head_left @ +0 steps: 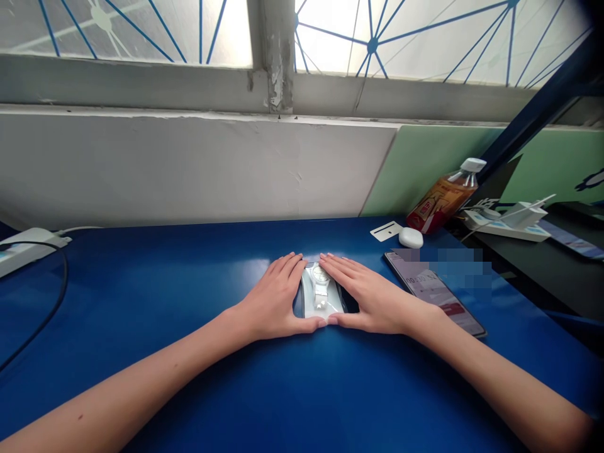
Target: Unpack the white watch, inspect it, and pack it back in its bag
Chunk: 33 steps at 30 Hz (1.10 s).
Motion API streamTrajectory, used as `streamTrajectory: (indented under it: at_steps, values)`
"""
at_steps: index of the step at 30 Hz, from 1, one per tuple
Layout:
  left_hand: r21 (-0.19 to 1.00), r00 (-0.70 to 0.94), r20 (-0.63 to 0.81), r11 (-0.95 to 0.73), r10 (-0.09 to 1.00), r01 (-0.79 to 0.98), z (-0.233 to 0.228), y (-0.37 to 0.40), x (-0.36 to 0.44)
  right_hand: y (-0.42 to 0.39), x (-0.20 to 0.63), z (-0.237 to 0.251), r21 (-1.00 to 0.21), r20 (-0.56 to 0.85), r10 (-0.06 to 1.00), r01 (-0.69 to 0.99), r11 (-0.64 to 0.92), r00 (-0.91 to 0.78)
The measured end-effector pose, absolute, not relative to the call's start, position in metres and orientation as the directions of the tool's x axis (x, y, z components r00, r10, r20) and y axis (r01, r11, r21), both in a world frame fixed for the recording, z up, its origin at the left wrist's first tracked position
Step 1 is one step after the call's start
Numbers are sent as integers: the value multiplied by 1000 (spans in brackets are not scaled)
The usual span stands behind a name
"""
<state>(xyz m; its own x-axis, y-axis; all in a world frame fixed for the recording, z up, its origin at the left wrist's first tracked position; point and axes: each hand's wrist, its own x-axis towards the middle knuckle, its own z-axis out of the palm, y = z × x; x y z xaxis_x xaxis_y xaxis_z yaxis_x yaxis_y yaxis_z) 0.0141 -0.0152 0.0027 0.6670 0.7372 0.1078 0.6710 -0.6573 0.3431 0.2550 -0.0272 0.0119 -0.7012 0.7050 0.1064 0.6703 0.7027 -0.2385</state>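
A white wristwatch (321, 286) lies in a clear plastic pouch on the blue table (165, 296), near the middle. My left hand (276, 302) rests flat on the table against the pouch's left edge. My right hand (370, 296) lies flat against its right edge. The two thumbs meet along the pouch's near edge, and the fingertips almost meet at its far end. Both hands frame the pouch with fingers held together and straight; neither lifts it.
A phone (434, 292) lies lit just right of my right hand. Behind it are a small white oval case (411, 237), a white card (387, 231) and a tilted orange bottle (446, 198). Power strips sit at far right (507, 223) and far left (23, 248), with a black cable (51, 302).
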Motion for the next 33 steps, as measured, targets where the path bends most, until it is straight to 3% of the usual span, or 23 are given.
streamTrajectory:
  at_steps: [10, 17, 33]
  values:
    - [326, 679, 94, -667, 728, 670, 3, -14, 14, -32, 263, 17, -187, 71, 734, 714, 675, -675]
    - [328, 684, 29, -654, 729, 682, 2, -13, 13, -30, 267, 13, -225, 42, 749, 724, 652, -661]
    - [319, 696, 48, -671, 717, 669, 1, -14, 11, -28, 268, 10, -258, 64, 749, 715, 650, -659]
